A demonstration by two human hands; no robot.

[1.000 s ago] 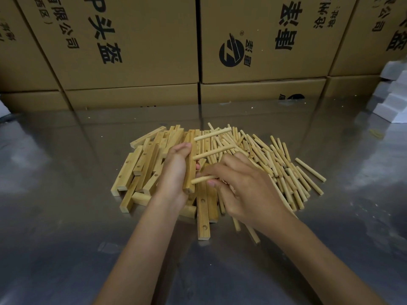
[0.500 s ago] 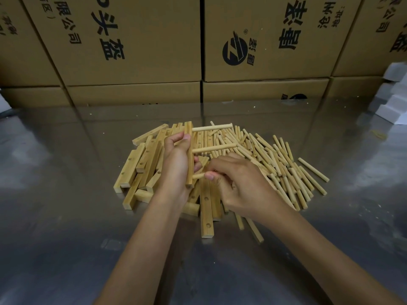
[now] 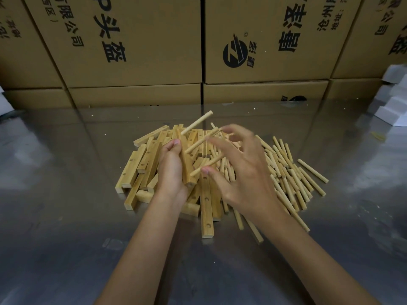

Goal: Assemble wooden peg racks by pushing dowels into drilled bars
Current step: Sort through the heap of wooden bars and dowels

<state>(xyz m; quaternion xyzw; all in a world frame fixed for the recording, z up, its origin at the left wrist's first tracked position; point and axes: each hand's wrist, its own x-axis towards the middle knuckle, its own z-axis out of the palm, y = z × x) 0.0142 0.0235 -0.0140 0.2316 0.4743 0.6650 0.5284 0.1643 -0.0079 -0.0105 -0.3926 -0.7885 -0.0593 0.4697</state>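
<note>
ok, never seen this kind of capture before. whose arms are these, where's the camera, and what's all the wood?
There is no machine here: a person works with two bare hands, and the one picture comes from a wide-angle camera worn on the head, looking forward and down.

The surface is a shiny metal table. On it lies a heap of drilled wooden bars to the left and a heap of loose round dowels to the right. Behind stand stacked cardboard boxes, and white foam blocks sit at the far right.

The left hand grips one drilled bar, held nearly upright, with three dowels sticking out of it toward the right. The right hand is spread open beside those dowels, fingers blurred by motion, holding nothing that I can see.
</note>
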